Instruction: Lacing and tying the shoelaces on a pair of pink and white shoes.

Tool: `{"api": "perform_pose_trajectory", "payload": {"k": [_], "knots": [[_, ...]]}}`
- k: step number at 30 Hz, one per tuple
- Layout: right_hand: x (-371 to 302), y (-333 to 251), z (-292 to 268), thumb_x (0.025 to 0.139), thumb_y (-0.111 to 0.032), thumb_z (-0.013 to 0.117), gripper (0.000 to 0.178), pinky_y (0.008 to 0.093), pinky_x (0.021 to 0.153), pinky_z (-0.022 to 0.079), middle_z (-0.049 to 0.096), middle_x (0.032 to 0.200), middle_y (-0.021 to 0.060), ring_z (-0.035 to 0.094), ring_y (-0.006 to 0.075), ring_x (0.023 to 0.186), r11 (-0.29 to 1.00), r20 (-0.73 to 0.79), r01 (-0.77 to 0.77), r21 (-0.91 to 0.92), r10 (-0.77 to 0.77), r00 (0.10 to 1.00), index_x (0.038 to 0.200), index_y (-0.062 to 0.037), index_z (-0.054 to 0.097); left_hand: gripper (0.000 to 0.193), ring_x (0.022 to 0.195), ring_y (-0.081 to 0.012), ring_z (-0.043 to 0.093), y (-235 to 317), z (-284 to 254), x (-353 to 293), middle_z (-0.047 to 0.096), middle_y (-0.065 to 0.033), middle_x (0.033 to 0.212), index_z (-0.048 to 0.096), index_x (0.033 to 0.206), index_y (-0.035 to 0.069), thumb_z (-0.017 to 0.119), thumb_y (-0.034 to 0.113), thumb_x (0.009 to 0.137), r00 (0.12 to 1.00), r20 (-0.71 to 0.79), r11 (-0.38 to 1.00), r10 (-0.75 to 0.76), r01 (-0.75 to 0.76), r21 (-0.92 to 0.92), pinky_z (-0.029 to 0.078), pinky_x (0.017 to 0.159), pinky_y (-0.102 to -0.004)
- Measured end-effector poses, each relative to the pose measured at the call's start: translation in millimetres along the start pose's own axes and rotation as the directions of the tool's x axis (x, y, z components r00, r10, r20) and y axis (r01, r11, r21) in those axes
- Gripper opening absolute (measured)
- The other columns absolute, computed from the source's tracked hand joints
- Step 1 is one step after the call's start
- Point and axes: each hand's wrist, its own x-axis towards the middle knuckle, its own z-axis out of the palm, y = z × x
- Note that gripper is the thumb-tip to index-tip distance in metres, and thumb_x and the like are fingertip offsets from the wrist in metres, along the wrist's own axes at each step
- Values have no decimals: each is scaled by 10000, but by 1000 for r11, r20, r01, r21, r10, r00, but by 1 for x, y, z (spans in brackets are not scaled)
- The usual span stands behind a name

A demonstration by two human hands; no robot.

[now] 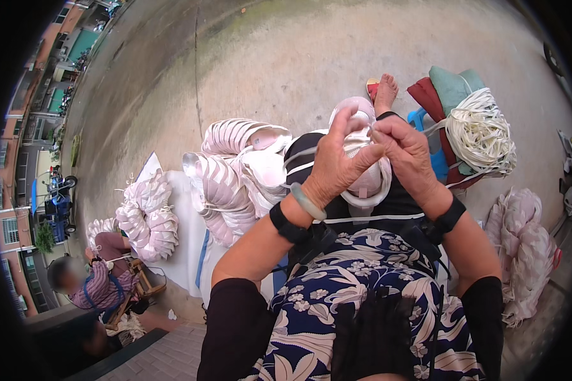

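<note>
My left hand [343, 155] is raised over my lap, its thumb and index finger apart in a curve. Close beside it, my right hand [408, 147] has its thumb and fingers pressed together; whatever is between them is too small to make out. Below and behind both hands, a pale pink shoe piece [367, 181] with white cords rests between my knees, partly covered by the hands. A flat white lace [302, 152] passes over my dark trouser leg toward the left hand. Another white strip [388, 218] stretches across my lap.
Curved stacks of pale pink shoe pieces [219, 187] lie on a white sheet [178, 222] to the left. At right, a blue stool [437, 159] bears folded cloth and a white lace bundle [482, 136]. More wrapped bundles [521, 247] lie right; a seated person [102, 286] is left.
</note>
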Motion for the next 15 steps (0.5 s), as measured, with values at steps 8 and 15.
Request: {"api": "perform_pose_trajectory", "payload": {"k": [8, 15], "knots": [[43, -88, -42, 945, -162, 468, 170, 298, 821, 488, 615, 935, 60, 605, 135, 893, 963, 37, -1, 269, -9, 999, 999, -26, 556, 413, 544, -62, 495, 49, 24, 10, 532, 15, 652, 412, 1244, 32, 572, 204, 904, 951, 294, 822, -99, 244, -514, 466, 643, -242], [72, -123, -175, 988, -104, 359, 211, 207, 515, 335, 357, 765, 8, 319, 72, 555, 753, 18, -50, 656, 51, 999, 1112, 56, 419, 156, 539, -125, 470, 57, 8, -37, 455, -40, 622, 549, 893, 28, 481, 161, 938, 815, 577, 996, 63, -18, -83, 372, 506, -281]]}}
